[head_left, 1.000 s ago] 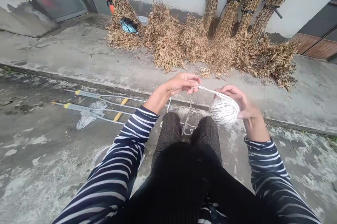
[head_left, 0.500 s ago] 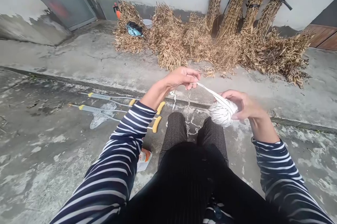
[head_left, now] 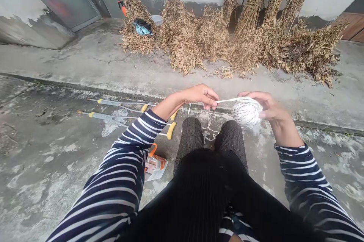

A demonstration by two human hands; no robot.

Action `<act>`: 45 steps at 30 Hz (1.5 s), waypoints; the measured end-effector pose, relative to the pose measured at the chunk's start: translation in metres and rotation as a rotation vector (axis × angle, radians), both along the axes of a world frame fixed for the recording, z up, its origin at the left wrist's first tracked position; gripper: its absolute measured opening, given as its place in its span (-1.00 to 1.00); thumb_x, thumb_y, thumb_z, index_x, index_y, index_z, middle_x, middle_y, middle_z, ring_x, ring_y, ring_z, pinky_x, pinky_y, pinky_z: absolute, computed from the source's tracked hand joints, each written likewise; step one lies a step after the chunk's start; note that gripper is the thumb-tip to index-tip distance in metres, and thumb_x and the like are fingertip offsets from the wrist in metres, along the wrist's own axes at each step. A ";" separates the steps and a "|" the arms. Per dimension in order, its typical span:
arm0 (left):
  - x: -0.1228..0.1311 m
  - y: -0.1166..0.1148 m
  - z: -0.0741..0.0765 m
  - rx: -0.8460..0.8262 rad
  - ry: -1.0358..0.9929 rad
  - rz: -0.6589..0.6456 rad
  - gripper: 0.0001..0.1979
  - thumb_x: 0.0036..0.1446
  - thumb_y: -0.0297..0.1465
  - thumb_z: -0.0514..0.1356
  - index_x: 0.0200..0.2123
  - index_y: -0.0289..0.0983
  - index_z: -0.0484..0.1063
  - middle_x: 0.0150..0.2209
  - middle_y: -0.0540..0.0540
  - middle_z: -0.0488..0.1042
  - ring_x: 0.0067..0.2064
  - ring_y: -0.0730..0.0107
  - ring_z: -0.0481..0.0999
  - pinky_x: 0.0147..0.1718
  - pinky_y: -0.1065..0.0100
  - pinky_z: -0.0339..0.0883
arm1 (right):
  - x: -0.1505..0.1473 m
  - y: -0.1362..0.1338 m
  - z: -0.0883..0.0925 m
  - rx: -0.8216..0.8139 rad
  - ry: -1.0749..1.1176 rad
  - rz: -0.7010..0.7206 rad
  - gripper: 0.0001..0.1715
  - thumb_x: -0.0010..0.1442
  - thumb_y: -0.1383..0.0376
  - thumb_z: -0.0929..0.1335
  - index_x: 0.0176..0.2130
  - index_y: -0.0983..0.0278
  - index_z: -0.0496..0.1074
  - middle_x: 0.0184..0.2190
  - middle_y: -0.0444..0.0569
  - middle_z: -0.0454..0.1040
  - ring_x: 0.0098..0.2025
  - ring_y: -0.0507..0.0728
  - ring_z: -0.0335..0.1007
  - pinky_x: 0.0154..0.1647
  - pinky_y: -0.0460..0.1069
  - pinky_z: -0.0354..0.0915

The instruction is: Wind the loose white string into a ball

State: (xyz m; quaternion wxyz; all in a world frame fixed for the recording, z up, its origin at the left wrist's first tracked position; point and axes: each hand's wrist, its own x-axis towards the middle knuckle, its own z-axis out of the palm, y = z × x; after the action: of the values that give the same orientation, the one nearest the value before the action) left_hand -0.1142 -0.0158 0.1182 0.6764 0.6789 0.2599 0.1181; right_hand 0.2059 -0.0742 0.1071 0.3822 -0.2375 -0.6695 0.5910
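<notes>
My right hand (head_left: 263, 103) is wrapped round a ball of white cord (head_left: 247, 113) with thin dark streaks, held above my right knee. A flat white strand (head_left: 228, 100) runs from the top of the ball to my left hand (head_left: 201, 96), pulled nearly straight. The fingers of my left hand pinch this strand. More white cord (head_left: 189, 109) hangs below the left hand, and loose cord (head_left: 209, 135) lies on the ground between my knees. Part of the ball is covered by my right fingers.
Two crutches (head_left: 108, 116) with yellow pads lie on the left over clear plastic (head_left: 114, 124). Beside my left leg sits a bag with orange handles (head_left: 156, 163). A low concrete step (head_left: 99, 67) crosses ahead; dried plant bundles (head_left: 184, 41) rest along the wall.
My left hand has lowered slightly, and the strand has gone from slanting down to almost level. The ball has shifted a little right and turned in my right hand.
</notes>
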 end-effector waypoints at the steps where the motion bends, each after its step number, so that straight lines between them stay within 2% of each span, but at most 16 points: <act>1: 0.000 -0.001 -0.001 0.005 0.001 0.004 -0.83 0.09 -0.35 0.44 -0.28 -0.35 0.66 -0.38 -0.10 0.64 -0.47 0.60 0.49 -0.42 0.51 0.34 | 0.002 0.000 -0.001 0.000 0.003 0.011 -0.34 -0.11 0.14 0.66 0.03 0.03 0.67 0.15 -0.09 0.60 0.17 0.15 0.53 0.20 0.01 0.43; 4: -0.003 0.000 -0.005 -0.013 -0.015 0.026 -0.82 0.15 -0.33 0.40 -0.27 -0.35 0.66 -0.32 -0.14 0.66 -0.40 0.53 0.57 -0.41 0.50 0.38 | 0.006 0.001 -0.001 -0.004 0.000 0.054 -0.34 -0.08 0.14 0.66 0.05 0.04 0.66 0.18 -0.09 0.58 0.19 0.15 0.52 0.22 0.02 0.42; 7: -0.008 0.004 -0.007 -0.048 -0.012 0.037 -0.82 0.17 -0.32 0.39 -0.27 -0.35 0.66 -0.26 -0.16 0.67 -0.30 0.48 0.63 -0.31 0.48 0.45 | 0.007 0.002 0.002 0.002 -0.039 0.085 -0.33 -0.08 0.13 0.66 0.06 0.07 0.66 0.19 -0.04 0.57 0.19 0.18 0.52 0.21 0.05 0.43; 11: -0.014 0.010 -0.007 -0.072 -0.038 0.119 -0.80 0.20 -0.31 0.38 -0.31 -0.37 0.63 -0.28 -0.16 0.66 -0.29 0.47 0.63 -0.24 0.44 0.49 | 0.001 -0.001 0.010 0.085 -0.146 0.137 -0.39 -0.04 0.18 0.66 0.04 0.10 0.66 0.14 -0.03 0.57 0.14 0.14 0.53 0.19 0.01 0.41; 16: -0.019 0.013 -0.005 -0.079 -0.002 0.151 -0.74 0.20 -0.30 0.38 -0.43 -0.37 0.58 -0.53 -0.06 0.51 -0.50 0.56 0.46 -0.44 0.50 0.35 | -0.014 -0.014 0.030 0.260 -0.336 0.129 -0.42 -0.02 0.28 0.64 0.03 0.11 0.67 0.08 -0.01 0.58 0.12 0.17 0.52 0.24 0.07 0.38; 21: -0.019 0.019 -0.006 -0.091 0.087 0.106 -0.75 0.10 -0.30 0.45 -0.48 -0.37 0.60 -0.63 -0.07 0.42 -0.62 0.56 0.33 -0.59 0.47 0.18 | -0.022 -0.022 0.042 0.297 -0.444 0.128 -0.45 -0.02 0.29 0.62 0.01 0.12 0.68 0.07 0.02 0.58 0.12 0.23 0.53 0.25 0.13 0.38; 25: -0.015 0.026 0.002 -0.091 0.227 0.108 -0.80 -0.02 -0.35 0.50 -0.49 -0.37 0.63 -0.62 -0.10 0.45 -0.65 0.49 0.35 -0.61 0.41 0.18 | -0.023 -0.022 0.038 0.285 -0.497 0.127 -0.46 -0.04 0.33 0.60 -0.01 0.15 0.69 0.06 0.04 0.58 0.09 0.25 0.54 0.24 0.15 0.39; 30: -0.015 0.027 0.017 -0.071 0.305 0.096 -0.79 0.05 -0.36 0.40 -0.55 -0.36 0.60 -0.53 -0.18 0.55 -0.51 0.37 0.53 -0.46 0.37 0.39 | -0.019 -0.021 0.030 0.274 -0.541 0.091 -0.44 -0.05 0.34 0.59 0.00 0.13 0.70 0.08 0.04 0.56 0.09 0.26 0.54 0.28 0.17 0.37; 34: -0.016 0.026 0.013 -0.048 0.251 0.144 -0.75 0.10 -0.33 0.39 -0.52 -0.38 0.61 -0.45 -0.25 0.60 -0.45 0.38 0.57 -0.42 0.38 0.41 | -0.016 -0.021 0.027 0.286 -0.573 0.063 -0.44 -0.04 0.33 0.56 0.02 0.13 0.69 0.08 0.03 0.55 0.09 0.26 0.53 0.31 0.20 0.35; 38: -0.020 0.030 0.003 -0.058 0.211 0.161 -0.77 0.04 -0.29 0.48 -0.44 -0.35 0.63 -0.53 -0.17 0.53 -0.61 0.51 0.38 -0.55 0.39 0.26 | -0.014 -0.022 0.025 0.291 -0.596 0.016 -0.46 -0.03 0.32 0.56 0.00 0.15 0.69 0.08 0.04 0.55 0.08 0.26 0.53 0.32 0.21 0.34; 41: -0.026 0.034 0.002 -0.033 0.173 0.082 -0.77 -0.02 -0.29 0.52 -0.30 -0.27 0.69 -0.57 -0.09 0.51 -0.64 0.53 0.33 -0.58 0.40 0.18 | -0.010 -0.019 0.020 0.274 -0.594 0.014 -0.47 -0.04 0.29 0.58 -0.01 0.15 0.68 0.08 0.04 0.55 0.08 0.27 0.53 0.31 0.21 0.35; 45: -0.032 0.039 0.006 0.020 0.282 -0.018 -0.82 -0.04 -0.31 0.51 -0.34 -0.23 0.71 -0.54 -0.10 0.54 -0.57 0.45 0.40 -0.51 0.37 0.21 | 0.002 -0.010 0.012 0.255 -0.603 0.003 -0.50 -0.01 0.24 0.58 -0.02 0.15 0.68 0.05 0.03 0.56 0.08 0.26 0.52 0.26 0.19 0.39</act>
State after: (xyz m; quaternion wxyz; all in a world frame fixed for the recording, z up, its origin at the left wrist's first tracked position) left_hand -0.1459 0.0231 0.1245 0.6272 0.6980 0.3452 0.0179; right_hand 0.2078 -0.0838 0.1192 0.1923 -0.3509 -0.8217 0.4058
